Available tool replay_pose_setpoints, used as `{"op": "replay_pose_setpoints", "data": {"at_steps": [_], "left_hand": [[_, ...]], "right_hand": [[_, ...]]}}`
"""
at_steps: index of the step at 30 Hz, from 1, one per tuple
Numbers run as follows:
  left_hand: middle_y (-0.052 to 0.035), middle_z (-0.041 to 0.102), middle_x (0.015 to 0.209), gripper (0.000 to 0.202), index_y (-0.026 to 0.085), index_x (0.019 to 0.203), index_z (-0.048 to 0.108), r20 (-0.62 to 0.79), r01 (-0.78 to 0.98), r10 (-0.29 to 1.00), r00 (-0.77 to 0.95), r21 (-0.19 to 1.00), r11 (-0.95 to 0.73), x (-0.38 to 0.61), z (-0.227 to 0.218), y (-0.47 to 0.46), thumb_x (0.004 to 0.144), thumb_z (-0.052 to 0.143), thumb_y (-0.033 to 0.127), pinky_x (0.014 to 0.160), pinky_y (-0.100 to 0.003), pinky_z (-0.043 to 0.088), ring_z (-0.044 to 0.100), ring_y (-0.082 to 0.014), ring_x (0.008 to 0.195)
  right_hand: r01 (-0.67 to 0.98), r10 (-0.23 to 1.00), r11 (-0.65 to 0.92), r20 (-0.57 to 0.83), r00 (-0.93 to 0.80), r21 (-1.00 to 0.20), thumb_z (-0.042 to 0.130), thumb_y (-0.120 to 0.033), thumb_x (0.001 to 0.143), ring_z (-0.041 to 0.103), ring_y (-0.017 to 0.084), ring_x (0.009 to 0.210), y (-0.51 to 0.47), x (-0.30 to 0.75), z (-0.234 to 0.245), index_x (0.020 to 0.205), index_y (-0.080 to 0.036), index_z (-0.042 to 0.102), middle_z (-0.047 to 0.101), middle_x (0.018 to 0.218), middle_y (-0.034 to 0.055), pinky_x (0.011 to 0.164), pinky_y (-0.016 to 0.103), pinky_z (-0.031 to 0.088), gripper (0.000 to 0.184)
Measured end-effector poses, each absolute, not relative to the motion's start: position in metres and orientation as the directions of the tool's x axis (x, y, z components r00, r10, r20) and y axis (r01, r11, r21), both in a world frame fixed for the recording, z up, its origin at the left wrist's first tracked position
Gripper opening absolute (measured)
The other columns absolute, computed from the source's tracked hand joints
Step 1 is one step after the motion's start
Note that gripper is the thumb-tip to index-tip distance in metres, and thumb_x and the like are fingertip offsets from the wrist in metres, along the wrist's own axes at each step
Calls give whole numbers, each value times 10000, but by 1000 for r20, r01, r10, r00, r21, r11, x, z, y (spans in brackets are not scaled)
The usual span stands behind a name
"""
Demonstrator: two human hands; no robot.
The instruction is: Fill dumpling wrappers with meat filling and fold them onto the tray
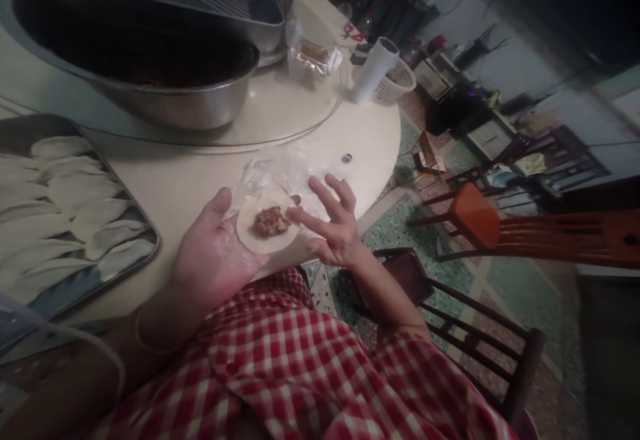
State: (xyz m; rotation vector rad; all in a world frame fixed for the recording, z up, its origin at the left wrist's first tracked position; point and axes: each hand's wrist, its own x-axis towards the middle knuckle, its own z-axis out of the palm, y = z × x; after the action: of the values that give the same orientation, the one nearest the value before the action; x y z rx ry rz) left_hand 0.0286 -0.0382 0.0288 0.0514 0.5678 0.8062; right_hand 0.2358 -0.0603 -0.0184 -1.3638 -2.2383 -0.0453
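A round dumpling wrapper rests on the palm and fingers of my left hand, which is turned up with the thumb out to the side. A mound of meat filling sits in the middle of the wrapper. Most of my left fingers are hidden under the dough. My right hand is open with its fingers spread, and one fingertip is at the wrapper's right edge, by the filling. Behind both hands, a crumpled clear plastic bag lies on the table.
At left, a metal tray carries rows of folded dumplings. A large steel bowl stands on the glass turntable, with another metal pan above it. A paper roll and white basket stand near the table's far right. Chairs are to the right.
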Motion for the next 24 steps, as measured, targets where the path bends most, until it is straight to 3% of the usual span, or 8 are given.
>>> {"op": "replay_pose_setpoints", "data": {"at_steps": [4, 7, 10, 16, 20, 24], "left_hand": [[-169, 669, 1245, 623, 59, 1395, 465, -478, -688, 721, 502, 285, 667, 26, 32, -38, 964, 336, 488, 1174, -561, 180, 459, -325, 1343], [-172, 638, 1294, 638, 61, 1404, 458, -488, -693, 727, 484, 295, 658, 24, 33, -38, 953, 361, 500, 1162, -573, 213, 437, -344, 1356], [-159, 639, 1298, 632, 67, 1385, 487, -492, -696, 721, 488, 280, 662, 24, 33, -39, 952, 355, 509, 1169, -549, 222, 417, -333, 1372], [-150, 646, 1291, 622, 62, 1373, 497, -467, -706, 725, 506, 260, 659, 26, 32, -42, 953, 373, 504, 1181, -520, 205, 412, -312, 1377], [-167, 650, 1278, 625, 46, 1370, 496, -484, -716, 727, 487, 256, 650, 27, 32, -42, 951, 379, 494, 1176, -519, 221, 410, -318, 1378], [-175, 664, 1252, 629, 29, 1369, 492, -493, -725, 735, 466, 264, 637, 25, 32, -41, 949, 396, 488, 1172, -524, 224, 403, -328, 1379]], "right_hand": [[868, 825, 439, 488, -287, -232, 525, -658, 783, 345, 275, 1411, -58, 251, -19, 1042, -447, 698, 573, 1353, -87, 1184, 559, 214, 376], [954, 825, 208, 563, -51, -218, 434, -524, 889, 284, 277, 1448, -44, 276, -23, 1123, -369, 682, 495, 1439, -42, 1166, 576, 240, 375], [968, 844, 57, 530, 84, -245, 342, -452, 950, 267, 304, 1452, -24, 297, -32, 1031, -289, 721, 458, 1479, 7, 1137, 609, 267, 420], [967, 895, 25, 437, 91, -253, 326, -462, 968, 257, 321, 1453, 0, 307, -45, 836, -244, 732, 473, 1471, 32, 1143, 643, 216, 479], [967, 919, 31, 388, 72, -253, 339, -477, 963, 265, 323, 1446, 9, 309, -46, 827, -251, 731, 488, 1460, 22, 1146, 663, 170, 472], [948, 891, 56, 444, 95, -314, 293, -478, 964, 303, 311, 1423, 2, 309, -37, 871, -246, 739, 509, 1431, 38, 1144, 624, 232, 511]]}}
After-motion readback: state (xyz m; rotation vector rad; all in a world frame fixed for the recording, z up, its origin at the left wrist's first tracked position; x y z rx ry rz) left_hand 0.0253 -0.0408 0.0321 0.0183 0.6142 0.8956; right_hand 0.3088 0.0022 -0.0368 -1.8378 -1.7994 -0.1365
